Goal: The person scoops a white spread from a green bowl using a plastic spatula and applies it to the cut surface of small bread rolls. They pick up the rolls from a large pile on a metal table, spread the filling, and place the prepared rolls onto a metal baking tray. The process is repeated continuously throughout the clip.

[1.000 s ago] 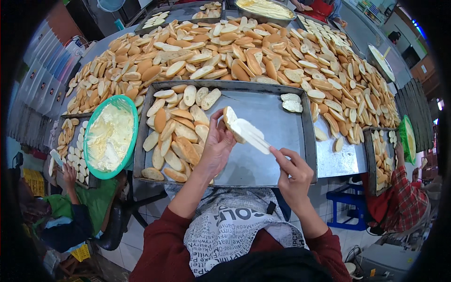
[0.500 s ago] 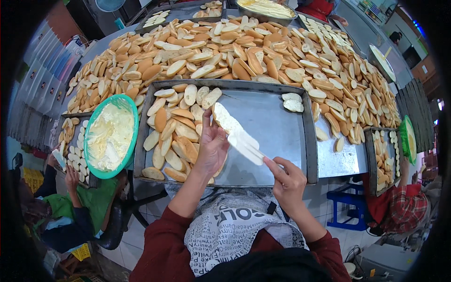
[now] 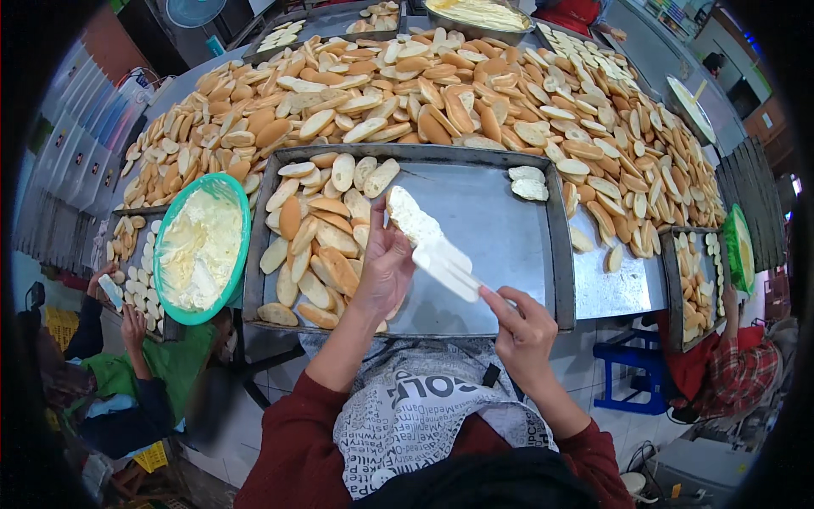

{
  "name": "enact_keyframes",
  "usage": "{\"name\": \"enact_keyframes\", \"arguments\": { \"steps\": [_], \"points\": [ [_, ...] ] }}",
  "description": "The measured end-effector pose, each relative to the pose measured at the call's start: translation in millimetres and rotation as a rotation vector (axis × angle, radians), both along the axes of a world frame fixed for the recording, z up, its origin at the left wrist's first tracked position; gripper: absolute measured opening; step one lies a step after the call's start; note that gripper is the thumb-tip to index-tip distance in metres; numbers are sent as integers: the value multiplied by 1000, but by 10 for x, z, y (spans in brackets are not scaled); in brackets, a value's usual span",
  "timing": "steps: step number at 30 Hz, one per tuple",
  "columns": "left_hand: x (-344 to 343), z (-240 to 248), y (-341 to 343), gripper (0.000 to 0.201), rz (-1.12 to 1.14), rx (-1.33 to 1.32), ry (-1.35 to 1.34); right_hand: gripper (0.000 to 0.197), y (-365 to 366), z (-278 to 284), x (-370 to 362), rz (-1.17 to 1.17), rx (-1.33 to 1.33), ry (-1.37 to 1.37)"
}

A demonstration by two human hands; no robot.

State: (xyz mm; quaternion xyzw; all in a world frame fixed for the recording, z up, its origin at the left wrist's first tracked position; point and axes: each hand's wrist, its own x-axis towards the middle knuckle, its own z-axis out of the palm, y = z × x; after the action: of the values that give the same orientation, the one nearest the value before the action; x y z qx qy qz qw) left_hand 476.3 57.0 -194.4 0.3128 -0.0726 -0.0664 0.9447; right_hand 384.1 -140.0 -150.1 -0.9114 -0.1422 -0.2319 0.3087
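My left hand (image 3: 386, 259) is closed on a slice of bread (image 3: 410, 214) whose upper face carries pale cream. In my right hand (image 3: 519, 324) is the handle of a white spatula (image 3: 445, 265); its blade lies against the lower end of the slice. Both hands are above a metal tray (image 3: 530, 254). Plain bread slices (image 3: 315, 263) fill the tray's left part, and two cream-covered slices (image 3: 529, 183) sit in its far right corner. A green basin (image 3: 244, 246) of pale cream (image 3: 199, 242) stands left of the tray.
A large heap of bread slices (image 3: 407, 93) covers the table behind the tray. Co-workers' hands are at smaller trays on the left and right (image 3: 670, 288). A metal bowl of cream (image 3: 479, 19) stands at the back. A blue stool (image 3: 629, 373) is on the floor at right.
The slice and spatula have shifted very slightly to the right, the blade still touching the slice's lower end. My right hand has moved marginally right with it.
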Motion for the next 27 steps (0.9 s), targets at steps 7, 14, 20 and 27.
{"name": "enact_keyframes", "arguments": {
  "steps": [7, 14, 20, 27],
  "points": [
    [154, -146, -30, 57, -84, -11, 50, 42, -295, 7, -111, -179, 270, 97],
    [434, -460, -520, 43, -205, 103, 156, 29, -691, -126, -142, -364, 497, 21],
    [780, -825, -1093, 42, -198, 456, 75, 30, -848, -188, -207, -422, 538, 47],
    [1065, -975, -1180, 45, -200, 1110, -302, 30, -1011, -248, -247, -491, 538, 29]
  ]
}}
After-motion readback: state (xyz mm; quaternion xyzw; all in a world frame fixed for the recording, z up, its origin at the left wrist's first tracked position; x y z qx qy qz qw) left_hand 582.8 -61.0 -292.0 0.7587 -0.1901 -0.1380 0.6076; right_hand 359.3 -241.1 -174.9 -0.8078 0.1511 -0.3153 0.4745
